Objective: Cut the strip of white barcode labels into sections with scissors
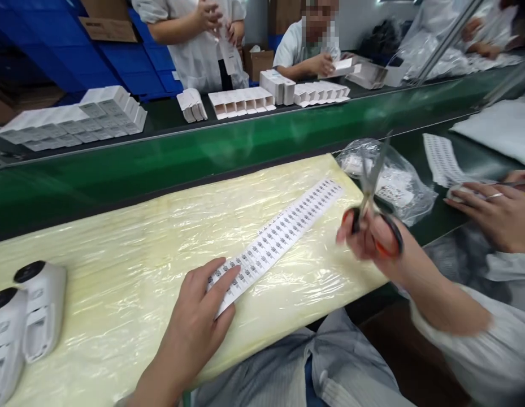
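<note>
Your left hand (198, 308) lies flat, fingers spread, pressing the near end of the long label strip (279, 234) on the yellow counter (118, 265). Your right hand (372, 237) grips the scissors (372, 192), blades pointing up, just beside the strip.

- Work surface: pale yellow board (130, 249) wrapped in clear film, front of view, beside the green conveyor belt (203, 152).
- On board: long white label strip (279, 234) lying diagonally; left hand (203, 308) flat on its near end.
- On board, left edge: two white devices (25, 316), side by side, touching.
- Dark table (419, 220) to the right: clear plastic bag (393, 178), a second label sheet (442, 161).
- Far bench: rows of white cartons (241, 103).
</note>
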